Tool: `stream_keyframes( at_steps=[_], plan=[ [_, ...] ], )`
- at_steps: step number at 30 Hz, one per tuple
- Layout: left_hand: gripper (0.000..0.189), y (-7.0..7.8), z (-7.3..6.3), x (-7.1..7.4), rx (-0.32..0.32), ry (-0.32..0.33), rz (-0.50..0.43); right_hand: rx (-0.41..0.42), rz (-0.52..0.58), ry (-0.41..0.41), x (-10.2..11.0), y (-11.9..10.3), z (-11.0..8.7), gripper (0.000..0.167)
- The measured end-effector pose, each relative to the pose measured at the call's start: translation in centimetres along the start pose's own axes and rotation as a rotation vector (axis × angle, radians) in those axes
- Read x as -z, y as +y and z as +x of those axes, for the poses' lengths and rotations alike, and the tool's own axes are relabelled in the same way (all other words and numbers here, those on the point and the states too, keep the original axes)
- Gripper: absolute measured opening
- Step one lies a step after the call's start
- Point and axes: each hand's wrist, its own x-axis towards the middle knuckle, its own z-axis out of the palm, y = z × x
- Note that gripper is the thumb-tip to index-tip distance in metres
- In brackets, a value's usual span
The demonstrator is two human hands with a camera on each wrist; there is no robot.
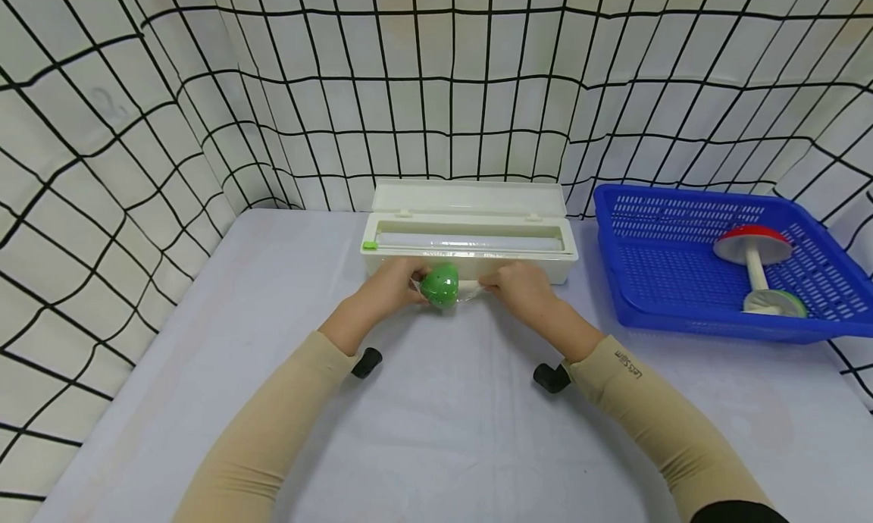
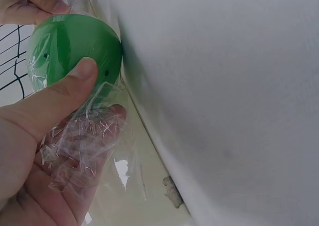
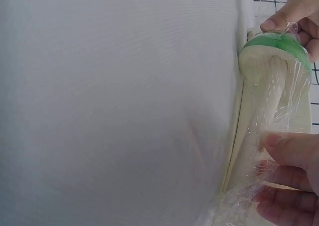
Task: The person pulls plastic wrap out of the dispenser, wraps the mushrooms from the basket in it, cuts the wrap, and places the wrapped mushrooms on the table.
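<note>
Tan sleeves [image 1: 259, 428] were nearest cam, L grip [image 1: 397, 280] round the green-capped toy [image 1: 439, 286] just before the white film box [image 1: 470, 223] on the worktop [image 1: 477, 447], R grip [image 1: 521, 288] pinching cling film [image 2: 87, 141] by its stem [image 3: 266, 94], apparently mid-wrap, prob needing a snug tuck next, tho film edges were hard to see & sleeves cut off.

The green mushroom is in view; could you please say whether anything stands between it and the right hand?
Only clear film: it covers the green mushroom along its stem and bunches at the right hand. Nothing else visible stands between them.
</note>
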Motion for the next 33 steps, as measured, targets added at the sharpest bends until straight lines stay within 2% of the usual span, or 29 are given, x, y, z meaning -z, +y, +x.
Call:
stream_keyframes(
  at_steps=[16,25,28,33],
  plan=[
    [0.037,-0.28,0.30,0.04,0.005,-0.017,-0.022,-0.009,0.004,-0.019,0.08,-0.08,0.06,0.016],
    [0.037,-0.44,0.43,-0.02,0.000,-0.023,-0.025,0.028,0.004,-0.020,0.06,0.08,0.05,0.015],
    [0.039,-0.35,0.34,0.00,0.010,-0.028,-0.003,0.052,0.001,-0.042,0.04,0.13,0.05,0.020],
    [0.047,-0.04,-0.01,0.04,0.019,-0.058,0.041,0.062,0.029,-0.121,0.03,0.22,-0.10,0.035]
  ],
)
